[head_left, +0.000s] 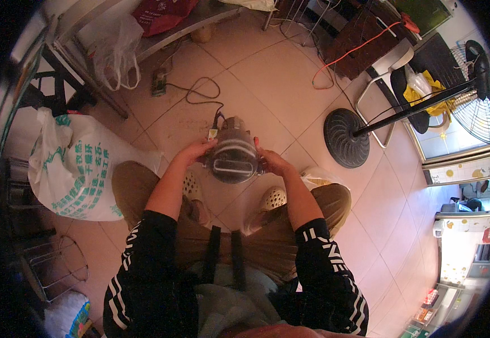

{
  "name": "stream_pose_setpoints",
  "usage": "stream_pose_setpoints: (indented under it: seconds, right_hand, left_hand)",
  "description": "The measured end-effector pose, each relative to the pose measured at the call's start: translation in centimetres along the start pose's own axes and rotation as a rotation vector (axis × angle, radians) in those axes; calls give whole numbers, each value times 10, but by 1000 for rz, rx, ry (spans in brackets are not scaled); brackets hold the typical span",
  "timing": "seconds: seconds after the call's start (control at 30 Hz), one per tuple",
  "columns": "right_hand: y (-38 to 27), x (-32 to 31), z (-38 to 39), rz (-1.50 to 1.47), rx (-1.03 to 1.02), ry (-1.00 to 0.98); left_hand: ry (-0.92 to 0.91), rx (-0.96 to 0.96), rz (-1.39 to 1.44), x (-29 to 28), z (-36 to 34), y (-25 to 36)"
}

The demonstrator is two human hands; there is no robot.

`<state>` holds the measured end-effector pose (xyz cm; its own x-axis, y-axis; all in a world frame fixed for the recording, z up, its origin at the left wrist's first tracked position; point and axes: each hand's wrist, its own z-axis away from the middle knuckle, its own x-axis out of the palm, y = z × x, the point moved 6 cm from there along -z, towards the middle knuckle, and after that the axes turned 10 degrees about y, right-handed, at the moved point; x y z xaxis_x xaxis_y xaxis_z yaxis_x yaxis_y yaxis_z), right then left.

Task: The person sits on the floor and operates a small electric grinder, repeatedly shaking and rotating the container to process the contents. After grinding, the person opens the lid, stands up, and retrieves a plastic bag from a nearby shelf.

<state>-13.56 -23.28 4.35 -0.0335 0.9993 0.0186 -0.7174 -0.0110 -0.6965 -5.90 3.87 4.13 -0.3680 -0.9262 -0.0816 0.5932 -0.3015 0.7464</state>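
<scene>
A dark, rounded appliance with a shiny front (232,155) is between my hands, low over the tiled floor and in front of my feet; I cannot tell what kind it is. My left hand (198,151) grips its left side beside a small pale label. Against the right side, my right hand (272,160) has its fingers curled, the fingertips partly hidden. A thin dark cord (203,80) loops from the appliance's far end toward a small dark box (158,82) on the floor. Pale clogs (273,198) show just below my hands.
A full white plastic sack (79,166) stands at my left. The pedestal fan's round black base (346,138) is at the right, its pole leaning across a chair. A metal-framed table (186,36) stands far left, with a clear bag hanging. An orange cord (357,49) trails far right.
</scene>
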Motion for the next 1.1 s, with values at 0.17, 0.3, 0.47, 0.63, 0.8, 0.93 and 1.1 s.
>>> stream_pose_setpoints:
  seconds: [0.17, 0.3, 0.47, 0.63, 0.8, 0.93, 1.1]
  right_hand:
    - [30, 14, -3, 309, 111, -183]
    - [48, 21, -14, 331, 65, -93]
    - [54, 26, -18, 288, 41, -106]
    - [51, 22, -18, 346, 48, -77]
    - [58, 21, -28, 404, 71, -65]
    - [61, 23, -34, 351, 40, -98]
    - [48, 17, -23, 418, 69, -60]
  left_hand:
    - [-60, -18, -264, 10, -11, -27]
    - [-39, 12, -320, 15, -20, -47]
    - [-29, -35, -342, 16, -18, -48]
    - [-65, -63, -314, 18, -9, -36]
    - [-26, -69, -320, 15, -12, -41]
    - [-35, -31, -347, 15, -24, -49]
    - [-38, -56, -355, 13, -38, -55]
